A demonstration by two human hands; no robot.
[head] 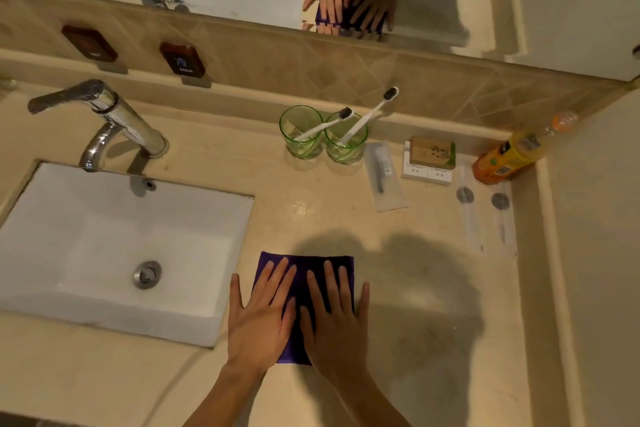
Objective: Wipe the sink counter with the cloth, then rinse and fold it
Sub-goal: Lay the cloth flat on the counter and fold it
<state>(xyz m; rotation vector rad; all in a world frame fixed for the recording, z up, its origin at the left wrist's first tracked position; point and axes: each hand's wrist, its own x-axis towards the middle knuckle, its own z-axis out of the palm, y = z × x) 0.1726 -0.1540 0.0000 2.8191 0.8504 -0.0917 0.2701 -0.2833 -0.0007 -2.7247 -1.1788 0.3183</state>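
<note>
- Presently the cloth (pixel 304 270) is pressed flat near the counter's (pixel 433 305) front edge, probably for smoothing a fold.
- Left hand (pixel 259 319) and right hand (pixel 334 326) are laid on it, fingers straight and spread.

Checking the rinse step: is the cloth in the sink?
No, the cloth lies flat on the counter beside the sink, under both hands.

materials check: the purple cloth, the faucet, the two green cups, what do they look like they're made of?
Purple cloth: soft fabric, matte, likely microfibre; lies flat and square under both straight-fingered hands.
Faucet: polished chrome-look metal; bright mirror-like highlights along spout and body.
Green cups and: transparent green-tinted glass or clear plastic; the toothbrush handles show through the walls. Which of the two cannot be told.
</note>
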